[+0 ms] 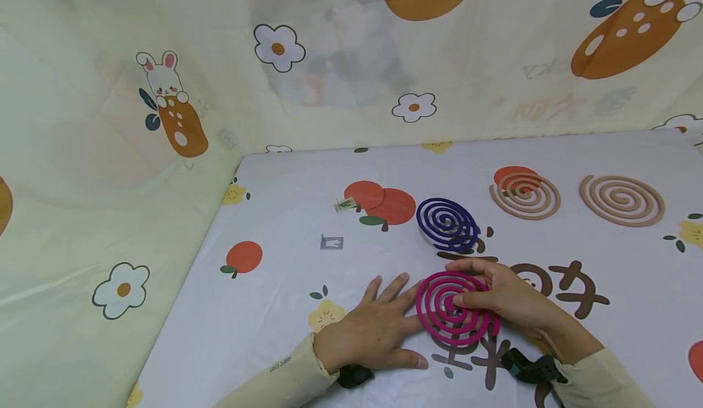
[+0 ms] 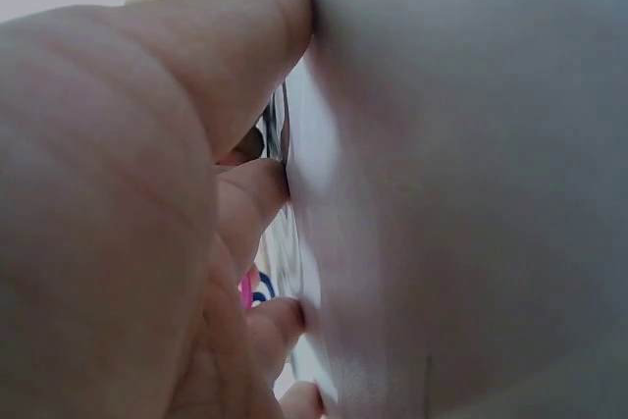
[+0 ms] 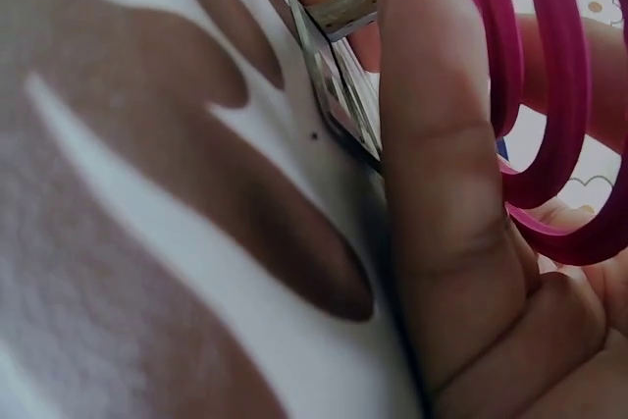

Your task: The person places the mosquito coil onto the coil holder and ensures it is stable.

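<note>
The pink coil (image 1: 451, 306), at 6 o'clock of the blue coil (image 1: 447, 220), may crack if R hand (image 1: 502, 295), pinching it, squeezes too hard, or snag on L hand (image 1: 376, 332), spread at its approx. 8 o'clock.

Rests at lower centre of the frame, on the table (image 1: 285, 310): left hand (image 1: 373, 332). Just right of it, in the right hand (image 1: 508, 298): held coil (image 1: 450, 306), partly over the left hand's fingers. Just above, second coil (image 1: 446, 220); toward upper right, third coil (image 1: 526, 193), then fourth coil (image 1: 623, 199). Left of the second, small slip (image 1: 346, 205), flat frame (image 1: 332, 249) below. Behind the table, across the top: backdrop (image 1: 351, 115).
</note>
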Motion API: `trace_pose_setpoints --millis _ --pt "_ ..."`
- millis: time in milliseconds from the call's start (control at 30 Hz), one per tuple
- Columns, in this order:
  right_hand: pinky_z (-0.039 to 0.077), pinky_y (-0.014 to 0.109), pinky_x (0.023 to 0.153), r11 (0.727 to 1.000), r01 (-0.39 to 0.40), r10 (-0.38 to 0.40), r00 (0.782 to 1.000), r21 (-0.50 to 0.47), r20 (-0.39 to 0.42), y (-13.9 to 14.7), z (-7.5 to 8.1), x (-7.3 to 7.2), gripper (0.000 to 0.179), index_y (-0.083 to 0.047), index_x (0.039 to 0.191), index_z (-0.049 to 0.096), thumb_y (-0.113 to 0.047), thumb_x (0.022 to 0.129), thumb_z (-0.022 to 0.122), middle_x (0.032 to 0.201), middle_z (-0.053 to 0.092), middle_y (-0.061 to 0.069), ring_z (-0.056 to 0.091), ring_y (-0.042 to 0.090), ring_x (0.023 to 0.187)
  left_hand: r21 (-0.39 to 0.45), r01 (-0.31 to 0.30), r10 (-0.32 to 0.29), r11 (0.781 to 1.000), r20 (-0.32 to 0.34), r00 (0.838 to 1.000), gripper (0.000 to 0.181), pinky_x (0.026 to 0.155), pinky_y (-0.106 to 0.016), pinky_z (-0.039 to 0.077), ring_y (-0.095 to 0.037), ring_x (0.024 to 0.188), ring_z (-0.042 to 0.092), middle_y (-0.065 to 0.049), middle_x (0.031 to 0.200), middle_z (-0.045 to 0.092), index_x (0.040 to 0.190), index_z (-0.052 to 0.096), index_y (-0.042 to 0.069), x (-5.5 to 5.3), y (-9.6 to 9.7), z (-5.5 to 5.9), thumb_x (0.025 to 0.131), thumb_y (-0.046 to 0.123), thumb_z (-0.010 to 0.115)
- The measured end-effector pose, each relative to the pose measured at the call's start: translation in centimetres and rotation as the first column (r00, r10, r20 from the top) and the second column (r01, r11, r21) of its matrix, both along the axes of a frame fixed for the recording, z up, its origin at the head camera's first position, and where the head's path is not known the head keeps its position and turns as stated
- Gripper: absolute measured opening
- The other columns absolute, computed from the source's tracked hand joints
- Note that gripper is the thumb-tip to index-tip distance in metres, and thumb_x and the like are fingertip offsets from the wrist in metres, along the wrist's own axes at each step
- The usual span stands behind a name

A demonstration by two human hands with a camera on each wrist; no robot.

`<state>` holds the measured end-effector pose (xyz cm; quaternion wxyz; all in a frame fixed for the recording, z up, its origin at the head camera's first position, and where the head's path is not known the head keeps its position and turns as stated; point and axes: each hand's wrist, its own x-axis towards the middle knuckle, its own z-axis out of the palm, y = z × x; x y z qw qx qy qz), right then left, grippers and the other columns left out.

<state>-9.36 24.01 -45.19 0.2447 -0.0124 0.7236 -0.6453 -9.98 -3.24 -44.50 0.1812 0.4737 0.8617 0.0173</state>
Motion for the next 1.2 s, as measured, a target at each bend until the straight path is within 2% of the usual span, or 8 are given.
trace_pose_setpoints --millis 367,800,1200 --pt "0.061 0.029 0.083 0.999 -0.001 0.002 1.0 0.04 -0.029 -0.15 0.09 -0.01 0.067 0.004 0.148 0.047 -0.015 0.092 0.08 0.124 0.071 0.017 0.072 0.022 0.101 0.003 0.007 -0.007 1.0 -0.02 1.0 0.083 0.123 -0.066 0.017 -0.031 0.162 0.003 0.003 0.176 0.008 0.165 0.019 0.046 -0.01 0.0 -0.02 0.094 0.076 0.051" --pt "0.062 0.03 0.082 1.0 -0.022 0.024 0.997 0.016 -0.073 -0.06 -0.08 0.0 0.069 0.008 0.148 0.045 -0.015 0.092 0.08 0.122 0.072 0.02 0.074 0.02 0.099 -0.001 0.007 -0.007 1.0 -0.025 1.0 0.082 0.124 -0.065 0.016 -0.031 0.162 0.002 0.003 0.176 0.008 0.164 0.019 0.046 0.03 0.0 -0.03 0.094 0.077 0.049" --pt "0.062 0.031 0.08 0.999 -0.028 0.029 0.997 0.015 -0.07 0.01 -0.1 -0.03 0.069 0.008 0.147 0.044 -0.014 0.093 0.08 0.117 0.074 0.019 0.074 0.02 0.095 -0.008 0.005 -0.005 1.0 -0.021 1.0 0.083 0.124 -0.065 0.017 -0.03 0.162 0.003 0.003 0.176 0.009 0.165 0.018 0.046 0.01 0.01 0.14 0.094 0.078 0.049"
